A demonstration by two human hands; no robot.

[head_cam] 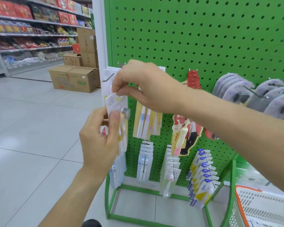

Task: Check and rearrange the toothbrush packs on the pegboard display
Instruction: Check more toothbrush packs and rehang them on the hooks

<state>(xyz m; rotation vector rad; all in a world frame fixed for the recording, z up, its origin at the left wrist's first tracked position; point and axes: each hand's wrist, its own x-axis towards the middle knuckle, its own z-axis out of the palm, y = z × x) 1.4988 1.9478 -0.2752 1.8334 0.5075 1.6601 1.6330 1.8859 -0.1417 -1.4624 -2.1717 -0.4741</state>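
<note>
Toothbrush pack (117, 112) held mid-frame, just left of the green pegboard (203, 38), off its hook. Left hand (99, 141) below, thumb pressed on the pack's front, fingers curled behind it, gripping the middle. Right hand (138, 84) above, thumb and forefinger pinching the pack's top edge near the bare hook (107, 78) at the board's left side. More packs (147, 123) hung right of the held one, behind the right wrist. Lower rows of packs (144, 163) near the bottom of the board. Cardboard box (74, 80) on the floor, left centre.
</note>
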